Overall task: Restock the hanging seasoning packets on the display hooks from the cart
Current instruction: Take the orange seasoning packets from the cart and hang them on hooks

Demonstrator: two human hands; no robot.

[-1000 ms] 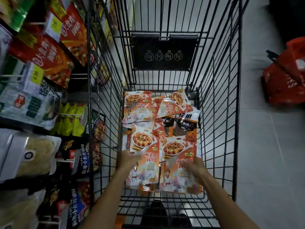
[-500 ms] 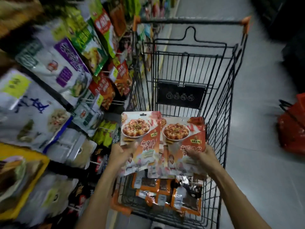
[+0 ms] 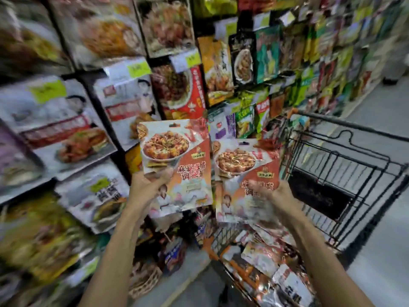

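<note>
Fingers [image 3: 163, 175] of your left hand [image 3: 143, 191] pinching a red-and-white seasoning packet [image 3: 177, 151] picturing a dish, your right hand [image 3: 276, 196] gripping a second packet [image 3: 241, 173] beside it, near the cart [image 3: 345, 165], right fingertips blurred, hooks lost in blur

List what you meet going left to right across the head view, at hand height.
display packets → left hand → left packet → right packet → right hand → cart
</note>
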